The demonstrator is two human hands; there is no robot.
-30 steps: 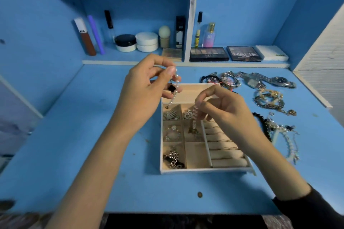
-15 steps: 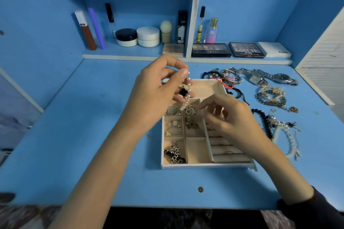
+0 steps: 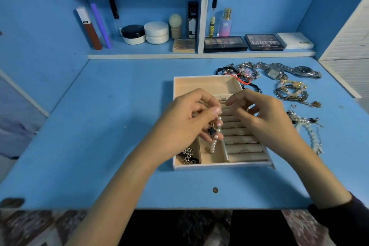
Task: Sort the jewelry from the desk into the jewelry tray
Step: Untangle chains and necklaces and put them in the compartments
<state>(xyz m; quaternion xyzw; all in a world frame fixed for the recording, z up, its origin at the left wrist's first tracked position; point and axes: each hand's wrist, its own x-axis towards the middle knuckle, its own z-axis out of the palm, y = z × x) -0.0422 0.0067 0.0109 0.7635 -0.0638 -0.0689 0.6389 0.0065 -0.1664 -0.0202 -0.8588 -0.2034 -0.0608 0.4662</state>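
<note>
A beige jewelry tray point(image 3: 205, 84) with small compartments and ring rolls sits on the blue desk. My left hand point(image 3: 185, 118) hovers over it and pinches a pearl bracelet point(image 3: 215, 136) with a black clover charm; the strand hangs down into a lower compartment. My right hand point(image 3: 261, 114) is just to the right over the ring rolls, fingers curled, its fingertips pinching the bracelet's metal clasp end point(image 3: 223, 99). A silver chain point(image 3: 187, 157) lies in the tray's bottom-left compartment. My left hand hides the other small compartments.
Loose jewelry lies right of the tray: dark bead bracelets point(image 3: 235, 71), two watches point(image 3: 289, 71), a gold chain bracelet point(image 3: 291, 92), a pearl strand point(image 3: 309, 130). Cosmetics and palettes point(image 3: 224, 43) fill the back shelf. A small brown spot point(image 3: 215, 190) marks the desk near its front edge.
Both hands have come lower over the tray with the pearl bracelet. My right hand rose to meet the left at the clasp end. The camera tilted down.
</note>
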